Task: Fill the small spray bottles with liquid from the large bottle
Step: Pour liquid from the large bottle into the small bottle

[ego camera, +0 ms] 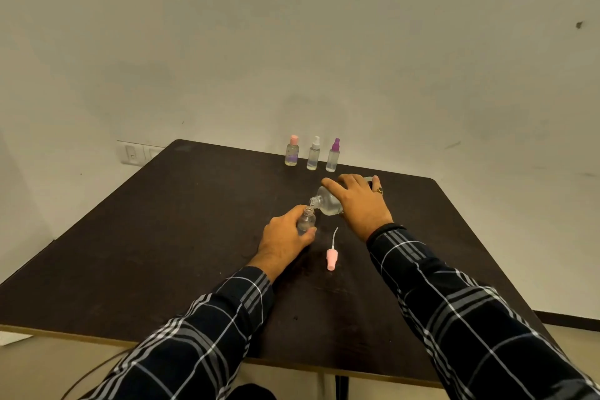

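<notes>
Both bottles [306,220] within closed fingers [328,187]

Support surface: a dark brown, matte, square-cornered table [194,221] with a lighter edge strip along the near side, pushed up against a pale wall.

Far edge, three small clear plastic bottles stand upright in a row, close together but apart:
- pink-capped clear bottle [292,151], leftmost, pale liquid inside;
- white-topped clear spray bottle [313,154], middle;
- purple-topped clear spray bottle [333,156], rightmost.

Centre of the tabletop: a pink spray pump head with a thin clear dip tube [331,256] lies flat on its side, tube pointing toward the far edge.

Tabletop shows faint scuffs and smudges near the pump head.
</notes>
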